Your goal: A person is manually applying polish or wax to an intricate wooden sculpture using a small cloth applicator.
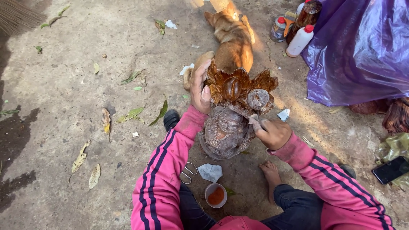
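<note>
**Two hands on a carved wooden figure**

The left hand (200, 87) is wrapped around the upper left edge of the carved wooden figure (232, 113), fingers pressed together and thumb laid against the glossy brown carving. The right hand (272, 133) is closed into a fist around something small pressed to the figure's right side; what it pinches cannot be made out. The figure stands upright between the person's knees on the concrete ground (64, 85), its dull rounded base below the shiny leaf-shaped crown.

Just below it lie scissors (188, 172), a crumpled white scrap (210, 172) and a small cup of orange paste (216, 195). A bare foot (271, 174) rests beside them. Behind the figure a tan dog (232, 40) lies stretched out. Bottles (299, 30) stand near a purple plastic sheet (362, 51) at the upper right. A dark phone (390, 169) lies at the right edge, and dry leaves (85, 162) are scattered on the left.
</note>
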